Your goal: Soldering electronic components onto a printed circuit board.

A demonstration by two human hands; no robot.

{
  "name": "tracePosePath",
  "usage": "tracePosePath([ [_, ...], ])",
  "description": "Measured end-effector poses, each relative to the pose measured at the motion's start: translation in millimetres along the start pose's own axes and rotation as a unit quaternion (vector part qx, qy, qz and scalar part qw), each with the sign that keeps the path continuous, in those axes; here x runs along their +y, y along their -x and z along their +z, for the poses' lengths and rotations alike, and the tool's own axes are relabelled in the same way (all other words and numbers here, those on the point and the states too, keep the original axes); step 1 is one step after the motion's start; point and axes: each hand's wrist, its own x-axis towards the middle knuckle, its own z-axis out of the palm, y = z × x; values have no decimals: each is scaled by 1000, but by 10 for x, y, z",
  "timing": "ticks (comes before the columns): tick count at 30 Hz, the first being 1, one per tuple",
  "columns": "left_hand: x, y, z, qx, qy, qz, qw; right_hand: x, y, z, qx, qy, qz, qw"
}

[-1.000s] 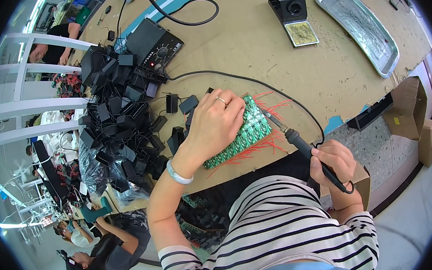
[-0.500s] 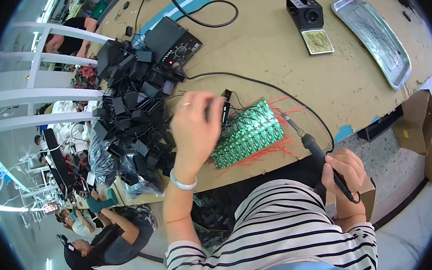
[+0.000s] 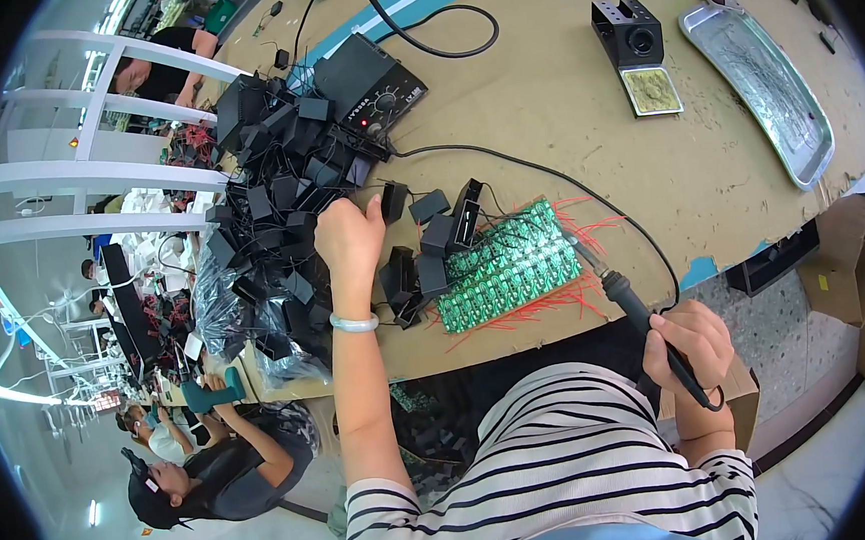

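Note:
My right hand (image 3: 694, 347) is closed round the handle of a soldering iron (image 3: 627, 296). The iron's tip points up and left, close to the right edge of a green circuit board panel (image 3: 508, 277). Red wires stick out along the panel's far and near edges, and thin black leads run from it to several small black boxes (image 3: 438, 235) on its left. My left hand (image 3: 348, 238) is at the right side of a large heap of black boxes (image 3: 287, 195). Its thumb shows and the fingers are curled out of sight; whatever they hold is hidden.
A soldering station (image 3: 370, 89) with a lit red lamp stands behind the heap, its cable (image 3: 546, 172) crossing the table to the iron. Farther right are an iron stand (image 3: 629, 35) with a sponge tray and a long metal tray (image 3: 766, 96). Co-workers sit to the left.
My left hand has moved left from the circuit board to the heap, uncovering black boxes beside the panel. My right hand keeps the soldering iron in nearly the same place.

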Motion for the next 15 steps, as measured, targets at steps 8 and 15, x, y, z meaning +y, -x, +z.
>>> tracePosePath([
  [8, 96, 480, -326, 18, 105, 64, 992, -1, 31, -72, 6, 15, 26, 1000],
  [15, 168, 511, -574, -45, 613, 94, 783, 27, -29, -19, 7, 17, 19, 1000],
])
